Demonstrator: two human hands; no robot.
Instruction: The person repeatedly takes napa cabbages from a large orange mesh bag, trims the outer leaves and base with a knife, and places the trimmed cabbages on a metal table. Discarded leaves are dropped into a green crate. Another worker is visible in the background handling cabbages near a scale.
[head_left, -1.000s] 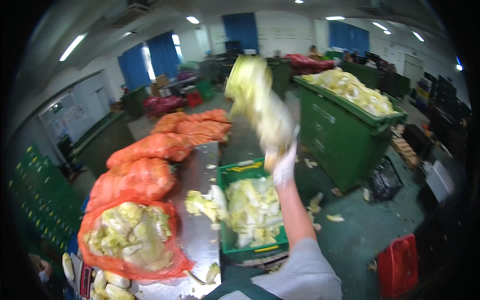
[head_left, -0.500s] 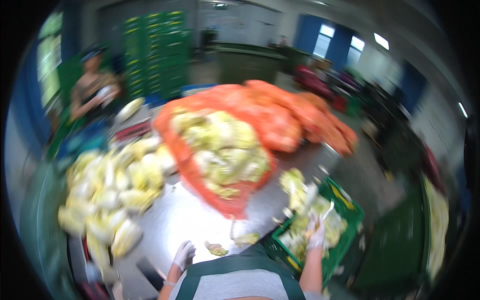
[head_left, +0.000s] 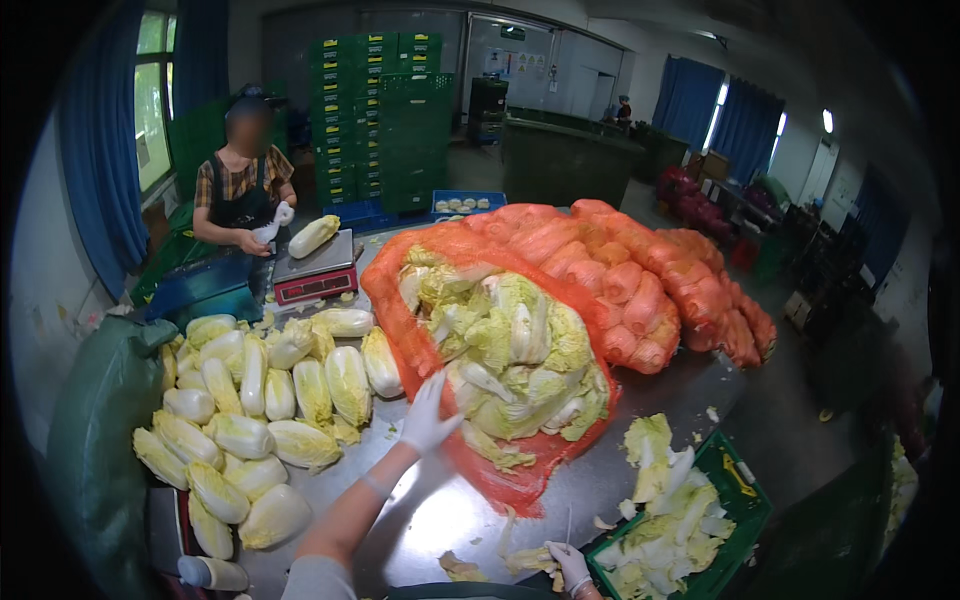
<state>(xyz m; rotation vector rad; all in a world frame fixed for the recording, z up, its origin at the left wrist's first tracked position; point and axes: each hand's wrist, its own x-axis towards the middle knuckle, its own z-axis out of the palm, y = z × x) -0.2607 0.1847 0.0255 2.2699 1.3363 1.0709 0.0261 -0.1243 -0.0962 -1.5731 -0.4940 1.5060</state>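
My left hand (head_left: pixel 428 418), in a white glove, reaches forward with fingers stretched out against the left edge of an orange mesh sack (head_left: pixel 455 455). Through its open mouth the sack shows a heap of pale green napa cabbages and leaves (head_left: pixel 520 335). Low in view, my right hand (head_left: pixel 570 568), also gloved, is closed on what looks like a thin knife (head_left: pixel 570 522), its blade upright and the handle mostly hidden. Beside that hand stands a green crate (head_left: pixel 745 510) filled with loose cabbage leaves (head_left: pixel 670 530). Withered scraps (head_left: pixel 462 568) lie on the metal table near me.
Trimmed napa cabbages (head_left: pixel 240 435) cover the table's left side. Beyond them a red scale (head_left: pixel 315 285) bears one cabbage (head_left: pixel 314 236); a co-worker (head_left: pixel 245 185) stands behind it. Full orange sacks (head_left: pixel 640 280) lie far right. Green crates (head_left: pixel 380 120) are stacked at the back.
My left hand has moved forward from the table's near edge to the sack. My right hand has left the crate's leaves and come to its left side. The view has shifted.
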